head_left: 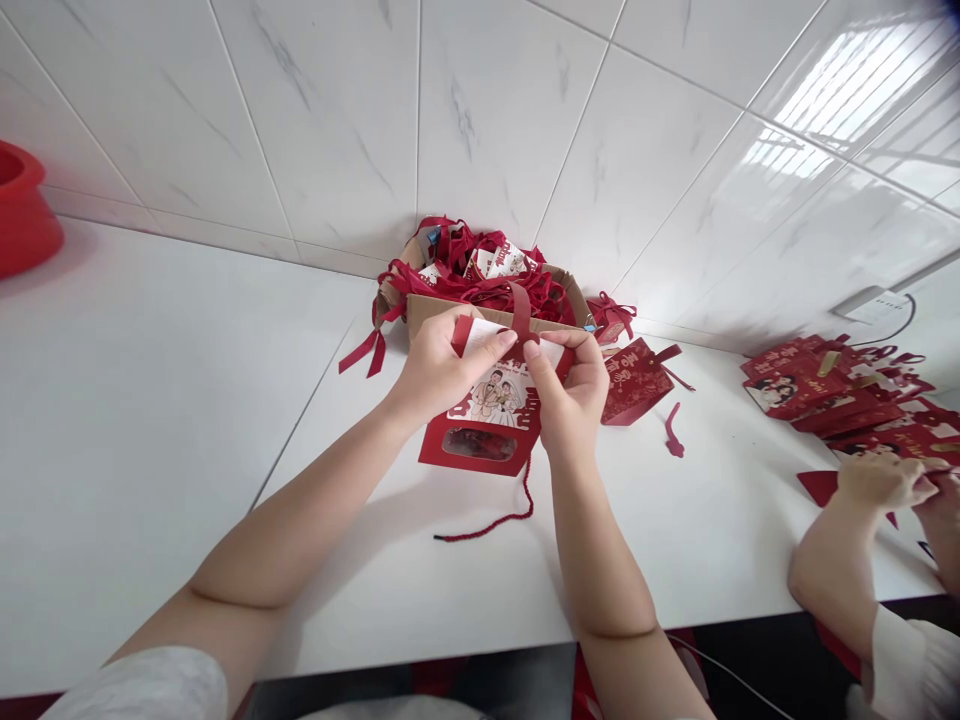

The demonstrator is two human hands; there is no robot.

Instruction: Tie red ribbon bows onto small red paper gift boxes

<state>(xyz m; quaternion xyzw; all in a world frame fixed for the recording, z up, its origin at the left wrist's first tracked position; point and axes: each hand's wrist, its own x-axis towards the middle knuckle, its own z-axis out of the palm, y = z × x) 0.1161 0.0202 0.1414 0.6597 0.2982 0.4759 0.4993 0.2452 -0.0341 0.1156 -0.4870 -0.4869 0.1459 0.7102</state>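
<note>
Between my hands, above the table, is a red gift box [480,452] with a printed couple in wedding clothes and a small oval window. My left hand [450,365] grips its upper left edge, thumb on the front near the top. On the upper right edge, my right hand [566,385] is closed with its thumb pressed near the centre. A red ribbon [519,308] loops up from the box top between my thumbs. Below the box, a dark red twisted cord [491,525] trails on the table. My fingers behind the box are hidden.
A cardboard box [480,312] of red ribbons and cards stands by the tiled wall. Right of it are a red gift box [637,382] and a loose ribbon piece [673,432]. Several red boxes [832,390] lie near another person's hands [885,485]. A red tub [26,215] stands far left.
</note>
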